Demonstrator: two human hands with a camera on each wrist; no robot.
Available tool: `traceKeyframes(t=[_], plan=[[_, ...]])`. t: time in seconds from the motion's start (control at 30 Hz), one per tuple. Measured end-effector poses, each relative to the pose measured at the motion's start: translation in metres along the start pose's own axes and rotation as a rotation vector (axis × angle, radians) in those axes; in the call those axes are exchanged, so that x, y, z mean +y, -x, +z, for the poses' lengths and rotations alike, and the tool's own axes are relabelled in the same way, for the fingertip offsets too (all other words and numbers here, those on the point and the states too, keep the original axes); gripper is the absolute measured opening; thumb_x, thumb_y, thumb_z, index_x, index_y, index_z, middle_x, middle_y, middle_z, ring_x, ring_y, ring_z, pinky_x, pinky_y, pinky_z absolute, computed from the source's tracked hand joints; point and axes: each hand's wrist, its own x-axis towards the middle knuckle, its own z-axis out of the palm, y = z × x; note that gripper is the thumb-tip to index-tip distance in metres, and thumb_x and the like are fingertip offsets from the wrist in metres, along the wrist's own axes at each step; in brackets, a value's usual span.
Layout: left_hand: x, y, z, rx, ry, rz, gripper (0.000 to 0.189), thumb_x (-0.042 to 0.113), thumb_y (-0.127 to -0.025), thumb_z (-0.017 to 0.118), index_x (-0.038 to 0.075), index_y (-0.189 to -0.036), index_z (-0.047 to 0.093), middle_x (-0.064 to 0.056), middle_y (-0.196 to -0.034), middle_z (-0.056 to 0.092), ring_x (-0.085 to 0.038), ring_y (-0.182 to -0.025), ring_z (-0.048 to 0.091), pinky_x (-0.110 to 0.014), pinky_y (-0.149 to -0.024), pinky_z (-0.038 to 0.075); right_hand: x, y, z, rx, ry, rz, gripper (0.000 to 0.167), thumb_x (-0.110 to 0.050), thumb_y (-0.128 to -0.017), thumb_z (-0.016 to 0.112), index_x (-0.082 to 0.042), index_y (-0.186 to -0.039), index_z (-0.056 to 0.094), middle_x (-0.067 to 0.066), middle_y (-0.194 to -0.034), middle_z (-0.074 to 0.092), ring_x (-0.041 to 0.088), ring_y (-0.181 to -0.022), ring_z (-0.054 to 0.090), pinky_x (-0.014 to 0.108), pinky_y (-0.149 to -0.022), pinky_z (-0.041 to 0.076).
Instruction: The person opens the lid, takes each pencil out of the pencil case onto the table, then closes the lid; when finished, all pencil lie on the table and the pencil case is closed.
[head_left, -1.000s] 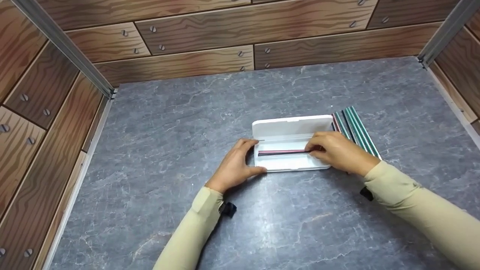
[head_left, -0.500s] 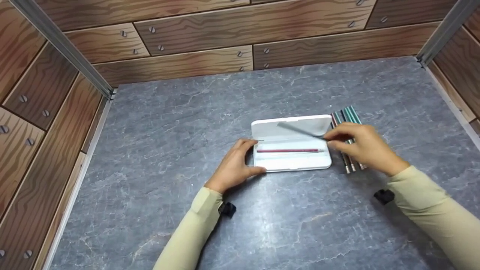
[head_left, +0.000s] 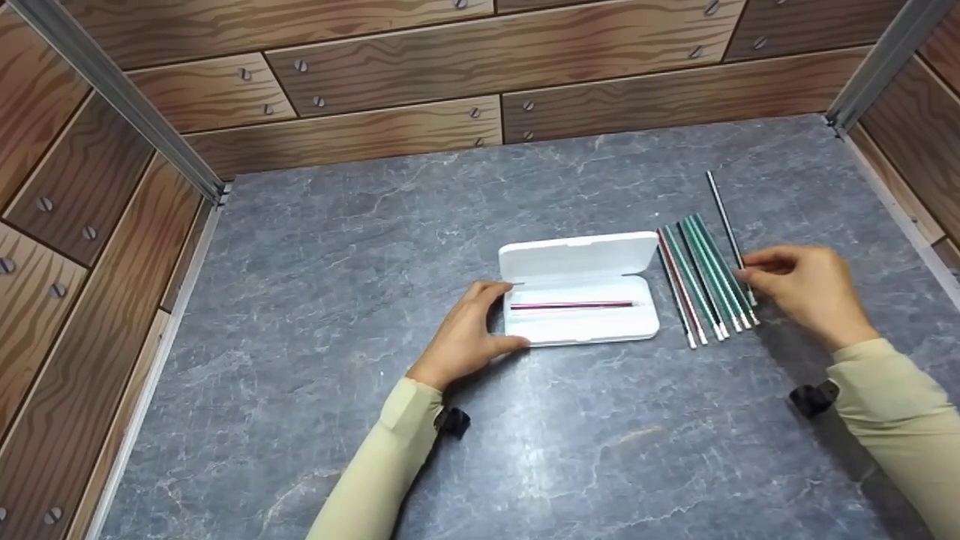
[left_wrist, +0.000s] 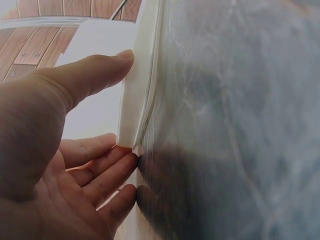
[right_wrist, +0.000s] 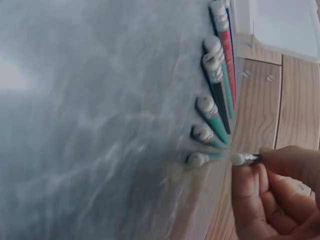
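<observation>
An open white pencil case (head_left: 592,339) lies on the table with its lid raised at the back. My left hand (head_left: 466,330) grips its left end, thumb at the front corner and fingers at the back corner. Inside lies one red-and-dark pencil (head_left: 570,305). Off to the right, my right hand (head_left: 810,292) pinches a dark pencil (head_left: 723,210) near its eraser end, with the other end pointing away. In the right wrist view, its white eraser (right_wrist: 238,159) pokes out past the fingertips. Just left of this pencil is a row of green, red and dark pencils (head_left: 711,259).
The row's pencils lie nearly parallel, eraser ends towards me, close to the case's right side. Wood-patterned walls (head_left: 390,75) bound the grey marbled table (head_left: 337,247) at the back and both sides.
My right hand has taken the dark pencil out of the case and carried it right, past the row of pencils. The red-and-dark pencil stays inside. My left hand keeps its hold.
</observation>
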Motion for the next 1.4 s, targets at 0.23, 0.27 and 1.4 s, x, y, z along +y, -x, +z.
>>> traceKeyframes(t=[0.23, 0.27, 1.4], plan=[[-0.001, 0.002, 0.001, 0.004, -0.004, 0.003, 0.089, 0.032, -0.089, 0.098, 0.006, -0.162, 0.056, -0.013, -0.161, 0.058, -0.033, -0.153, 0.056, -0.048, -0.135, 0.043, 0.008, 0.000, -0.004, -0.110, 0.034, 0.138, 0.036, -0.017, -0.100, 0.082, 0.011, -0.123, 0.079, 0.008, -0.083, 0.084, 0.000, -0.065, 0.067, 0.022, -0.055, 0.053], [-0.001, 0.002, 0.001, 0.003, -0.002, 0.003, 0.089, 0.032, -0.089, 0.098, 0.006, -0.162, 0.056, -0.013, -0.161, 0.058, -0.033, -0.153, 0.056, -0.047, -0.135, 0.043, 0.008, 0.000, -0.005, -0.125, 0.043, 0.152, 0.036, -0.017, -0.100, 0.082, 0.011, -0.123, 0.079, 0.006, -0.083, 0.083, 0.001, -0.065, 0.067, 0.023, -0.055, 0.053], [-0.001, 0.000, 0.001, 0.009, -0.005, 0.010, 0.088, 0.031, -0.088, 0.098, 0.005, -0.161, 0.057, -0.014, -0.159, 0.059, -0.032, -0.151, 0.057, -0.047, -0.134, 0.044, -0.042, 0.001, 0.038, -0.016, -0.002, -0.376, 0.018, -0.005, -0.094, 0.088, -0.007, -0.111, 0.088, 0.014, -0.107, 0.087, -0.020, -0.091, 0.059, -0.004, -0.085, 0.042]])
